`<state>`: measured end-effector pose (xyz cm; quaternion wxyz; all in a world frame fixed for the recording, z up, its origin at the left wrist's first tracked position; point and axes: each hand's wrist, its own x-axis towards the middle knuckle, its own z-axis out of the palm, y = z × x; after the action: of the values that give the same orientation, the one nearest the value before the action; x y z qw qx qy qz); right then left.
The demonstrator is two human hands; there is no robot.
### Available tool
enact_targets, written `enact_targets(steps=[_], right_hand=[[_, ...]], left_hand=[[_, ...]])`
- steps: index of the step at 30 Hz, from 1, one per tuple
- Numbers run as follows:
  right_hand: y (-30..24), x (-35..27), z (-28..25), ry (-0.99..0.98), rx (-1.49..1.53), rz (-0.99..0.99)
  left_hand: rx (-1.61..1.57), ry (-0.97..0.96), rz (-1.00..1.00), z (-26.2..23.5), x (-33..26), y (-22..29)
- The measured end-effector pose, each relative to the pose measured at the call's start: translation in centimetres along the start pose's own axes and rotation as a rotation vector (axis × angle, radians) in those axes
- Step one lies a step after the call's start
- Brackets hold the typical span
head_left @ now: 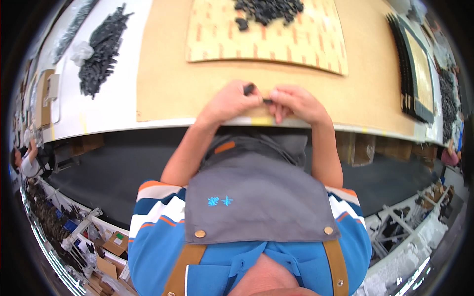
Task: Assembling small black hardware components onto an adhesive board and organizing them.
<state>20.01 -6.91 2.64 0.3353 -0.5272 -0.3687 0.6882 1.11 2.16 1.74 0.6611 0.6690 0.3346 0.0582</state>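
Note:
Over the near edge of the tan board, my two hands meet with fingertips almost touching. My left hand (233,102) is closed around a small black piece (249,89), part of which sticks up above the fingers. Between the hands a short dark end (267,101) shows, pinched by the thumb and fingers of my right hand (296,103). Whether both dark parts belong to one piece I cannot tell. Beyond the hands, a pile of small black pieces (269,11) lies on a yellowish printed sheet (266,52).
The tan board (165,93) covers the middle of the white table (126,64). A heap of black strips (104,54) lies at left, beside a crumpled clear bag (81,52). Black-framed panels (412,69) stand at right. Other people (33,160) are at the far sides.

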Motion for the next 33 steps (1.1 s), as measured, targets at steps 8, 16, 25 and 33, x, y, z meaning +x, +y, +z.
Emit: enact_targets(steps=[8,16,25,33], right_hand=[[-0.4,-1.0,2.4,-0.008,-0.207,0.010],[-0.8,0.7,2.9,0.533,-0.167,-0.236],[-3.8,0.8,5.1,0.422,-0.243,-0.280],[0.0,2.0,6.5,0.630,-0.222,-0.449]], left_hand=[[-0.004,-0.041,0.163,0.9,-0.1,-1.8],[-0.593,-0.134,-0.008,0.3,-1.4,-0.8],[-1.074,0.009,0.246,2.2,-0.4,-1.9],[-0.938,0.008,0.229,2.3,-0.2,-1.0]])
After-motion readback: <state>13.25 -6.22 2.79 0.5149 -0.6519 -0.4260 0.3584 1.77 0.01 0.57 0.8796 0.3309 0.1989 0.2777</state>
